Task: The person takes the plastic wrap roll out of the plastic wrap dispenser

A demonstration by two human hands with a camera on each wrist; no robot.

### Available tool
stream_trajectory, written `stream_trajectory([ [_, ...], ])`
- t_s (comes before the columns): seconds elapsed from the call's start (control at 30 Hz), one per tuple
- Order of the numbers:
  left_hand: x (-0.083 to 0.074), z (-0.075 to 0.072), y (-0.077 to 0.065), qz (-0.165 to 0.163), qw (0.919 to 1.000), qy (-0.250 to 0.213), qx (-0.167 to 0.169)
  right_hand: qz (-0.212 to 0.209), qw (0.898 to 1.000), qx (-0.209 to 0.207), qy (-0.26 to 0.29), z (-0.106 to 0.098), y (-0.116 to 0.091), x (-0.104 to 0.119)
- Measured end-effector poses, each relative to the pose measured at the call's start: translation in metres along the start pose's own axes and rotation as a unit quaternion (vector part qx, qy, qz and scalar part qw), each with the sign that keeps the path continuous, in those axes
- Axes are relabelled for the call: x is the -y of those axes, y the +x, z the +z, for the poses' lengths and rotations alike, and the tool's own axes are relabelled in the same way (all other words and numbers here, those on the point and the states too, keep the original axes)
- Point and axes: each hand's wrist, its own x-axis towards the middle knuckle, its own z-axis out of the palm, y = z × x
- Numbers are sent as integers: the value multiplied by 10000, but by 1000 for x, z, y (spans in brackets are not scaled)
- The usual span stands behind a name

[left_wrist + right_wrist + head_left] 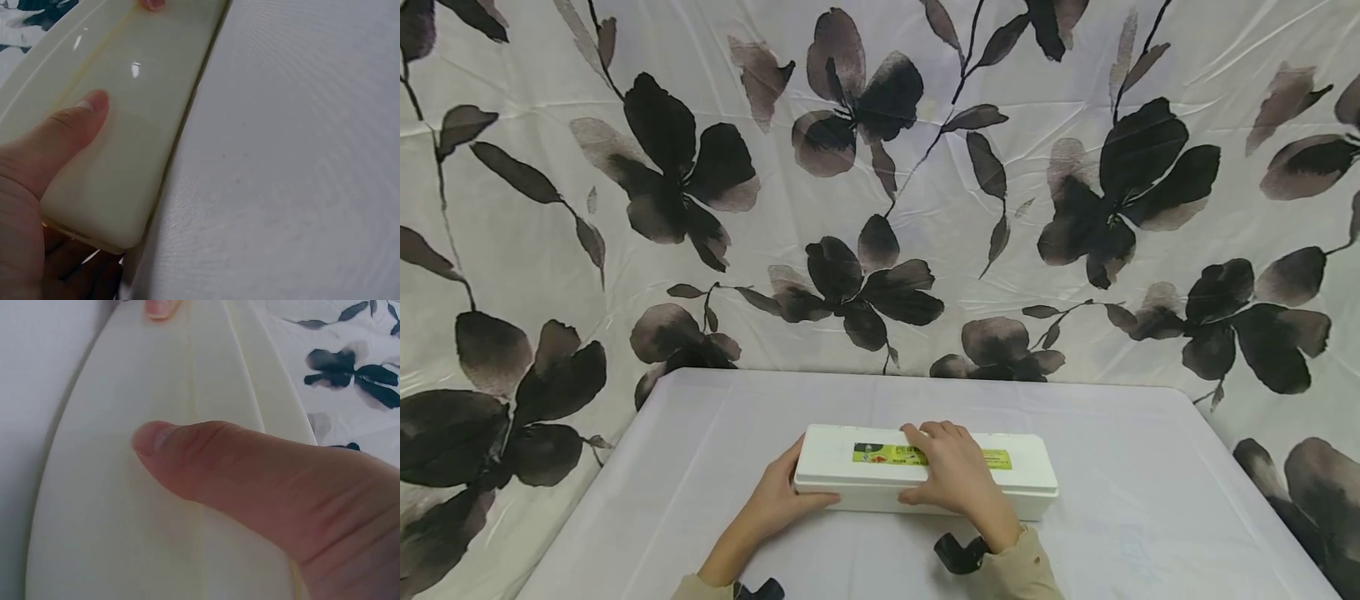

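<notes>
White box [876, 478] held from end and top

Nearest, the right hand [957, 468] grips across the box, thumb on its front wall; only the head view shows its fingers over the top. The left hand [777, 496] clasps the left end; the left wrist view reveals fingers bent beyond that end. The green label [880, 454] appears only from the head. Below lies the white table [1120, 475]; behind, a floral cloth [887, 192]

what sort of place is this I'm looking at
Probably an indoor tabletop work or filming spot: a white table, a creased floral sheet hanging behind it, and a white box on the tabletop.
</notes>
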Motion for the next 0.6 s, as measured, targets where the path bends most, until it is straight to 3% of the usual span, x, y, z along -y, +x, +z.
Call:
stream_trajectory([
  [0.37, 0, -1, -1, -10, 9999, -100, -60, -7, 9991, 423, 37, -7, 5, 0],
  [0.6, 2, -3, -1, -42, 10000, -41, -26, -196, 9984, 461, 256, -13, 9, -4],
])
